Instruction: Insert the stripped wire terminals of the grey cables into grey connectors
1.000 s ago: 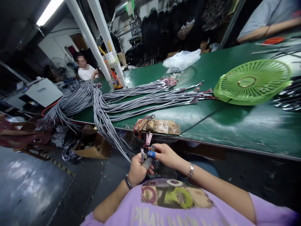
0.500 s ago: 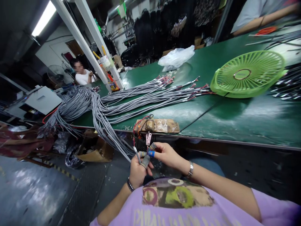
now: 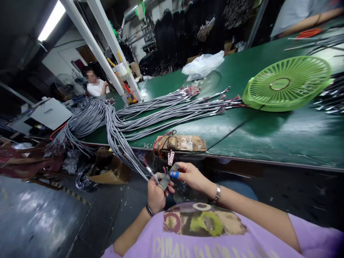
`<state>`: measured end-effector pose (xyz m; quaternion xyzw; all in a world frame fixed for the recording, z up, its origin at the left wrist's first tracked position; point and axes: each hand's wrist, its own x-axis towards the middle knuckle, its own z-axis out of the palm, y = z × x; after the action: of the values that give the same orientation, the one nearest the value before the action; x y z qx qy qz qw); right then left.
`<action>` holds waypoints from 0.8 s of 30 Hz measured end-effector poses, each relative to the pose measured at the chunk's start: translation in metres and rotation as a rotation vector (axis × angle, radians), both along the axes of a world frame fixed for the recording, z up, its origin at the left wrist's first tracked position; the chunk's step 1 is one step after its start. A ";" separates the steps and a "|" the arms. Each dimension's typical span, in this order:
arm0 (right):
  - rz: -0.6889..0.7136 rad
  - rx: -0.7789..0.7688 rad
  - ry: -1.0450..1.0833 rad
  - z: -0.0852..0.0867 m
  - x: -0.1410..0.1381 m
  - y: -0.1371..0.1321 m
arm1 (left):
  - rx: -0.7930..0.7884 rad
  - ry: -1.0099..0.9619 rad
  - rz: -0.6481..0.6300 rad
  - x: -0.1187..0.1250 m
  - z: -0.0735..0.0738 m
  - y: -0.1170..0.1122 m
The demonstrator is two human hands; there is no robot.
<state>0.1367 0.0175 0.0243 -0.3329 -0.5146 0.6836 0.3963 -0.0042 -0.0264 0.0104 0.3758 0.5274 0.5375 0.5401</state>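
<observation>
My left hand (image 3: pixel 156 195), with grey and patterned wraps on thumb and finger, is closed around a grey cable (image 3: pixel 152 174). A white band and thin reddish wires show at the cable's upper end. My right hand (image 3: pixel 194 178) is closed in a pinch at the left fingertips, on thin dark wires (image 3: pixel 165 170); their exact ends are hidden by the fingers. Blue and patterned tape covers its thumb and forefinger. Just above the hands, a pink clip (image 3: pixel 171 157) hangs at the table edge below a taped wooden block (image 3: pixel 188 143) with red and black leads.
Long grey cables (image 3: pixel 158 116) lie in bundles across the green table (image 3: pixel 268 143), some drooping over its front edge. A green fan (image 3: pixel 287 84) stands on the right, a plastic bag (image 3: pixel 203 65) behind. Co-workers are at the far left and upper right. Cardboard boxes (image 3: pixel 109 175) sit below.
The grey cable in my left hand has tipped further left, and that hand has turned slightly. My right hand keeps its pinch beside it. The view has shifted a little.
</observation>
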 end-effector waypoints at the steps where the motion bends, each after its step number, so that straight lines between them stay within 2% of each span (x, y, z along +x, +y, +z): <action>1: -0.010 -0.018 -0.005 -0.001 -0.001 0.001 | 0.016 -0.047 0.050 0.000 0.000 0.000; 3: -0.014 -0.043 -0.032 -0.002 -0.002 0.002 | 0.022 -0.123 0.100 0.000 0.000 0.001; 6: 0.008 -0.007 -0.039 -0.003 -0.003 0.002 | -0.017 -0.163 0.080 -0.001 0.000 0.002; 10: 0.068 0.074 -0.016 0.002 -0.004 0.000 | -0.064 -0.133 0.016 -0.002 -0.004 0.001; 17: 0.066 0.032 -0.039 -0.006 -0.007 0.000 | -0.095 -0.032 0.006 0.001 -0.008 0.000; 24: -0.004 0.068 -0.149 -0.007 -0.005 -0.006 | -0.161 -0.019 -0.208 -0.008 -0.008 0.002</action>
<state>0.1317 0.0119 0.0171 -0.3702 -0.5650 0.6382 0.3694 -0.0125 -0.0243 0.0021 0.3790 0.5219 0.4379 0.6262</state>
